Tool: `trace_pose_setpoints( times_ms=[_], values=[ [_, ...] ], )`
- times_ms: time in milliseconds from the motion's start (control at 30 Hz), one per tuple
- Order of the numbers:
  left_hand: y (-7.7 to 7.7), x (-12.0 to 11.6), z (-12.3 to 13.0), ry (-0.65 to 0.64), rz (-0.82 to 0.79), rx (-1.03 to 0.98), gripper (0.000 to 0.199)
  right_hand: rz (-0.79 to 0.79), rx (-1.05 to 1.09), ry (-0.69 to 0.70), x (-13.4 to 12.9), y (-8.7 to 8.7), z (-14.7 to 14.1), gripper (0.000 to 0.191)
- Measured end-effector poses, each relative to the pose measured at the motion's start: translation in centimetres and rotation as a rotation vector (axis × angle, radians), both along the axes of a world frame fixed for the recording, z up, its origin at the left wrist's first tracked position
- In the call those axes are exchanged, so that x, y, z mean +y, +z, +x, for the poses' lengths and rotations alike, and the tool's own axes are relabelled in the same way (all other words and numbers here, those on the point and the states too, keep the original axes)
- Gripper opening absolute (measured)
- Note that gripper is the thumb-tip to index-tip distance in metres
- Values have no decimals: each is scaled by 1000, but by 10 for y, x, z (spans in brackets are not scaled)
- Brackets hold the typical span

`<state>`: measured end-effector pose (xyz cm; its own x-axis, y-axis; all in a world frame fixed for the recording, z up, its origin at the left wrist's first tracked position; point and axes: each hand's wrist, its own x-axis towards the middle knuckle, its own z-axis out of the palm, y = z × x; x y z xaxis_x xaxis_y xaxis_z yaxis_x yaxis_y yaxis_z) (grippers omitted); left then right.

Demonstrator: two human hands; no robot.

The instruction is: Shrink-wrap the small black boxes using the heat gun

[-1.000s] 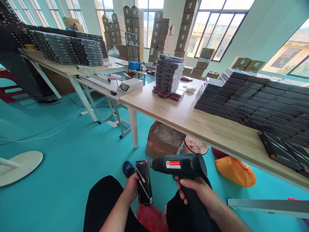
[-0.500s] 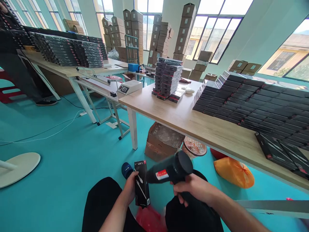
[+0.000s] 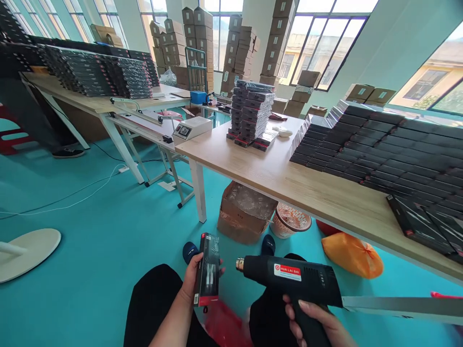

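My left hand (image 3: pixel 191 277) is closed round a slim black retail box (image 3: pixel 210 270) with a red end, tilted so its side and a glossy face show. Fingertips come round the box's far side. My right hand (image 3: pixel 307 313) grips the handle of a black heat gun (image 3: pixel 289 274) with a red and white label. Its metal nozzle points left at the box, with a gap between them. Whether a finger presses the trigger I cannot make out. A pinkish-red plastic bag (image 3: pixel 226 325) lies below, between my knees.
A wooden table (image 3: pixel 253 166) ahead carries a stack of wrapped boxes (image 3: pixel 251 113) and a long wall of black boxes (image 3: pixel 383 149). Under it sit an open carton (image 3: pixel 246 214), a basket (image 3: pixel 289 221) and an orange bag (image 3: pixel 352 255). A white sealing machine (image 3: pixel 193 127) stands at the table's left end.
The heat gun has swung right and away from the box, and its nozzle now shows clearly. The box has been turned in my left hand, showing its side and another face.
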<state>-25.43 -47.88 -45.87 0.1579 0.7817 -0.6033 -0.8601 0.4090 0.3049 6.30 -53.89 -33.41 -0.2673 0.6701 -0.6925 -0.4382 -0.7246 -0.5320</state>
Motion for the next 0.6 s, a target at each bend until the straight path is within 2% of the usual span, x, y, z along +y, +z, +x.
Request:
trace_pose_setpoints(
  times_ms=[133,267,600],
  values=[
    [9,-4,0,-62,44,-24,36,-38,144,-89,10,-11,4,44],
    [8,-11,0,-107,88,-23,40,-29,192,-89,19,-17,1,39],
    [9,-12,4,-205,44,18,45,34,146,-60,39,-12,-20,34]
  ],
)
